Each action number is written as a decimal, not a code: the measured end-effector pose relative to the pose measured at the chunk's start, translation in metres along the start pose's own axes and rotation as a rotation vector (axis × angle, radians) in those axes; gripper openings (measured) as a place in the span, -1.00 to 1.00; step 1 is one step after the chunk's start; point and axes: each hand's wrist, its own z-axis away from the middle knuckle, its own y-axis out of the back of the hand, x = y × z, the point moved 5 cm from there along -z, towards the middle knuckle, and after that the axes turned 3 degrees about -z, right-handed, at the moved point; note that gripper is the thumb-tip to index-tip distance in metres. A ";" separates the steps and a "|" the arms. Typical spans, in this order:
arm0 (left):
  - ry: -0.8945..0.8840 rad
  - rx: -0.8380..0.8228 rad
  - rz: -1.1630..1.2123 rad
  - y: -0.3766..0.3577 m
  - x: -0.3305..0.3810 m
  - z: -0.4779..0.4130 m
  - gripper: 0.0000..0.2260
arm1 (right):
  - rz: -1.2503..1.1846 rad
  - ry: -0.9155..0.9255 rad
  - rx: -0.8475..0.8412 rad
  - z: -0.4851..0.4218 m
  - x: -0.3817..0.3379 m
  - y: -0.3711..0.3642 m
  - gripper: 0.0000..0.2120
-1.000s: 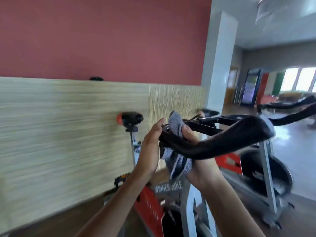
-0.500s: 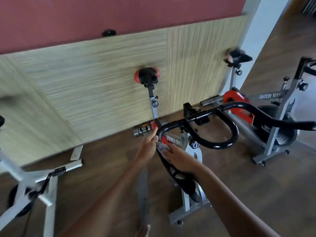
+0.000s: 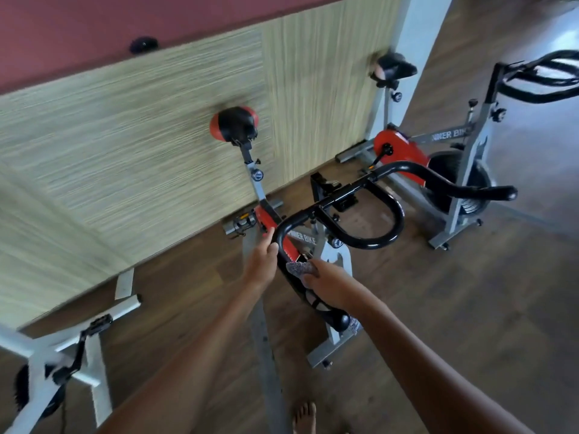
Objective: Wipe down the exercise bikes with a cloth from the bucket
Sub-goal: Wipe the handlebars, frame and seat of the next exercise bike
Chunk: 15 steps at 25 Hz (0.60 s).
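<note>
A red and grey exercise bike stands in front of me, its black handlebar curving toward me. My right hand presses a grey speckled cloth around the near left grip of the handlebar. My left hand holds the bend of the same bar just above, fingers wrapped against it. The bike's red and black saddle faces the wall. No bucket is in view.
A second red bike stands to the right, its handlebar at the frame's edge. A white bike frame sits at the lower left. A wood-panelled wall runs behind. My bare foot rests on the wooden floor.
My view has tilted down from the room to the bike and floor. My right hand with the cloth has slid down the handlebar's near grip toward me; the left hand stays at the bend.
</note>
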 end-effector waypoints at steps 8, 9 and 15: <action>-0.445 0.038 -0.304 -0.018 0.076 0.032 -0.71 | -0.197 -0.024 0.285 0.051 0.039 0.063 -0.52; -0.481 -0.021 -0.324 -0.027 0.086 0.035 -0.72 | -0.211 -0.029 0.315 0.058 0.046 0.071 -0.51; -0.626 -0.275 -0.335 -0.089 0.164 0.056 -0.74 | -0.340 -0.044 0.547 0.102 0.100 0.130 -0.56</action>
